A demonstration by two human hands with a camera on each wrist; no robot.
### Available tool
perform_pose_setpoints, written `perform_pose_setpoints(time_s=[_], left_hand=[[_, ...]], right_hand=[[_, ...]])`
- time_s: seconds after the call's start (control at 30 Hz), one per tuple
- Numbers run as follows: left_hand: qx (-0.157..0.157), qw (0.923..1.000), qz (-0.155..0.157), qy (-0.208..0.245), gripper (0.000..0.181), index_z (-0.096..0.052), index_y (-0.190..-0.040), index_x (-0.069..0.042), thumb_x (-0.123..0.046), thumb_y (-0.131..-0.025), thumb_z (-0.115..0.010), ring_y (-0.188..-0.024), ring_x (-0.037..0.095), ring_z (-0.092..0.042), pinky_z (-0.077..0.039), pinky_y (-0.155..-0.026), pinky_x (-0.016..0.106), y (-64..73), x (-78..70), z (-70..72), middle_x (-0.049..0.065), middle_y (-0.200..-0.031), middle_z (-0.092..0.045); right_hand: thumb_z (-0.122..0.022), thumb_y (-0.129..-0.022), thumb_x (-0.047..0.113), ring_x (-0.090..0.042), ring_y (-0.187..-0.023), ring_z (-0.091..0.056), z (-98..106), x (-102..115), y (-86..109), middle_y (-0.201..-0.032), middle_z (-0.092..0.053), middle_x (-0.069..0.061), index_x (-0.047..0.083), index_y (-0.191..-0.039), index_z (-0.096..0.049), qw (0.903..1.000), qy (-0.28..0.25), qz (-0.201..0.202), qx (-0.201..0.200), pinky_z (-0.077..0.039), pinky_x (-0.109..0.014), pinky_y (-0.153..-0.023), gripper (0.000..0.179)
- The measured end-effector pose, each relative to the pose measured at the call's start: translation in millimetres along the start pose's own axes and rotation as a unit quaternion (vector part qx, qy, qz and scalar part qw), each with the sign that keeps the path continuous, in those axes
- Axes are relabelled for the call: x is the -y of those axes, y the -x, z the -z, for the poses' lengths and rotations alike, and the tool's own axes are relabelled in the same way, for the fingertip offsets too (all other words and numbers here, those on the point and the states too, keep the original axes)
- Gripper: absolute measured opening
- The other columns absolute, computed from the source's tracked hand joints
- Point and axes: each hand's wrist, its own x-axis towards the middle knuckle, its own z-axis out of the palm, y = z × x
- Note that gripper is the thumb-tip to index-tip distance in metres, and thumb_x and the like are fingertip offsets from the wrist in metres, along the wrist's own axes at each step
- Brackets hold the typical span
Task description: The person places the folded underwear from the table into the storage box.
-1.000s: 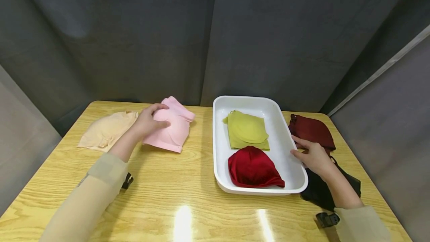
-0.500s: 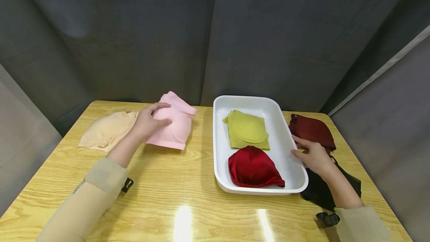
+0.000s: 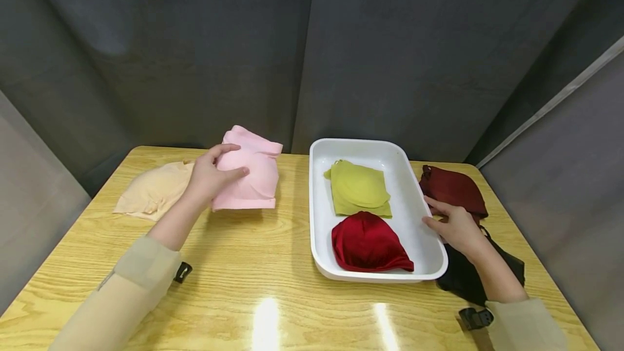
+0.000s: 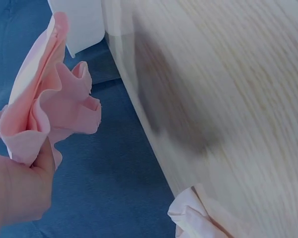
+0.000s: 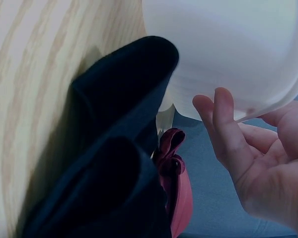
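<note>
Above the table on the left, my left hand [image 3: 207, 175] pinches a folded pink bra [image 3: 255, 172] by its side, thumb on the near cup. In the left wrist view the pink bra [image 4: 30, 104] is held off the wood, its layers bunched and its shadow on the table. My right hand [image 3: 455, 226] grips the right rim of a white tray [image 3: 317, 205]; in the right wrist view, fingers lie against the outer wall of the tray [image 5: 213, 54]. Inside the tray lie a yellow-green bra [image 3: 358, 188] at the back and a red satin bra [image 3: 370, 245] in front.
A beige bra [image 3: 153, 188] lies at the left, partly behind my left arm. Right of the tray are a dark maroon bra [image 3: 453, 188] and a black bra [image 3: 460, 272], partly under my right arm. Grey curtain [image 3: 234, 58] stands behind the wooden table [image 3: 219, 297].
My left hand has lifted the pink bra off the table and turned it more upright. The right hand and the tray have stayed in place.
</note>
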Motion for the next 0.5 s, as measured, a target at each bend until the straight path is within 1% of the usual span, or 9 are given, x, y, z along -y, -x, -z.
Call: perform_pose_setpoints(time_s=[0.1,0.23,0.37,0.5], left_hand=[[-0.002,0.9998,0.003,0.02,0.058,-0.055,-0.128,-0.021,-0.021,-0.076,-0.08,-0.12,0.026,-0.045,-0.041,-0.102,0.042,4.0,-5.2,1.4,0.01,-0.142,-0.044],[-0.001,0.9992,-0.002,0.039,0.057,-0.055,-0.128,-0.02,-0.02,-0.077,-0.079,-0.119,0.026,-0.045,-0.042,-0.101,0.041,8.4,-11.0,2.4,0.009,-0.141,-0.044],[0.0,0.9989,-0.013,0.044,0.055,-0.056,-0.128,-0.019,-0.02,-0.078,-0.078,-0.114,0.025,-0.046,-0.045,-0.096,0.039,12.2,-15.8,3.3,0.009,-0.137,-0.046],[-0.001,0.9988,-0.02,0.044,0.054,-0.057,-0.128,-0.019,-0.019,-0.078,-0.077,-0.11,0.023,-0.047,-0.047,-0.089,0.032,16.5,-21.0,4.3,0.008,-0.132,-0.049]], right_hand=[[-0.062,-0.092,0.018,-0.033,-0.088,-0.066,0.0,0.9,0.4,-0.12,-0.053,-0.034,0.001,-0.144,-0.034,1.0,0.002,0.0,-0.001,-0.058,-0.04,-0.064,0.062],[-0.062,-0.092,0.018,-0.032,-0.088,-0.066,0.2,1.1,0.3,-0.12,-0.054,-0.033,0.001,-0.144,-0.034,1.0,0.001,0.0,-0.001,-0.058,-0.04,-0.063,0.062],[-0.062,-0.092,0.017,-0.031,-0.087,-0.066,0.4,1.0,0.2,-0.12,-0.054,-0.033,0.001,-0.144,-0.034,1.0,-0.001,0.001,-0.001,-0.058,-0.039,-0.063,0.061],[-0.062,-0.092,0.018,-0.03,-0.087,-0.066,0.4,1.3,0.4,-0.119,-0.054,-0.033,0.001,-0.144,-0.034,1.0,0.0,0.001,-0.001,-0.058,-0.039,-0.063,0.061]])
